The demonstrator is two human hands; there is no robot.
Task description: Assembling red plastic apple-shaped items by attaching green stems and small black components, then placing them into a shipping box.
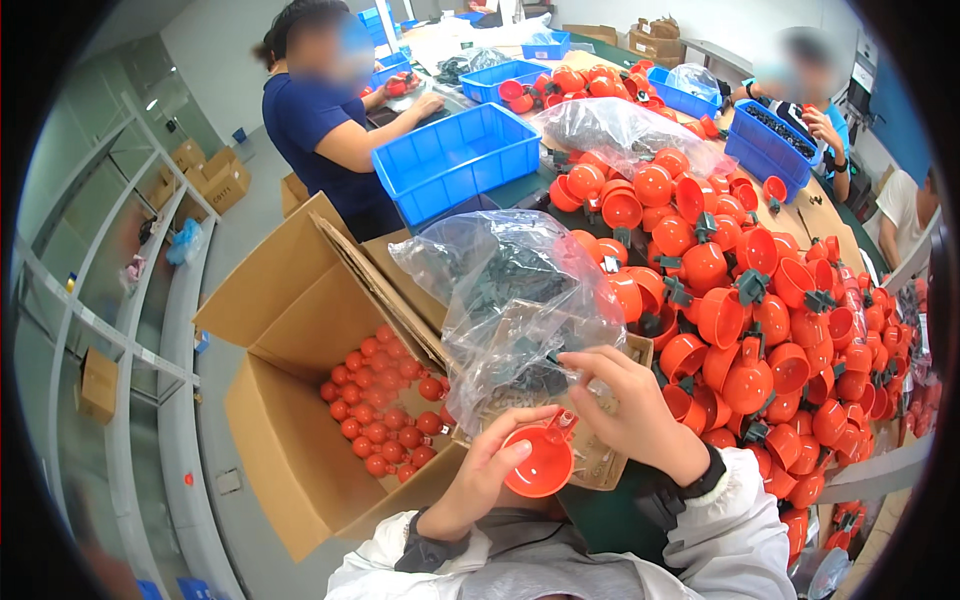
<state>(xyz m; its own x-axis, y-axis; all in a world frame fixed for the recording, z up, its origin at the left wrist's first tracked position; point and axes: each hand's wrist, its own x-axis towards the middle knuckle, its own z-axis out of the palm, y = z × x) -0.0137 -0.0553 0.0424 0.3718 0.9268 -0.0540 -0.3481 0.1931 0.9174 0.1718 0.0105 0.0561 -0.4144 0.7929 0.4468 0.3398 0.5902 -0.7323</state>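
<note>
My left hand (488, 462) is closed on the rim of a red plastic cup (540, 466), its hollow side facing up and a small neck at its upper edge. To the right and a little above, my right hand (630, 405) has thumb and fingertips drawn together in a pinch. A small dark bit shows at those fingertips, too small to make out. Just past them lies a transparent plastic bag (500, 270) with dark green pieces inside. Under my hands stands a small open cardboard box (600, 470) with pale small parts in it.
To the left, an open carton (275, 440) holds several red cups. A large heap of red cups with dark green fittings (720, 290) covers the table at right. Blue bins (455, 160) stand farther back. Co-workers (325, 120) sit or stand around the table.
</note>
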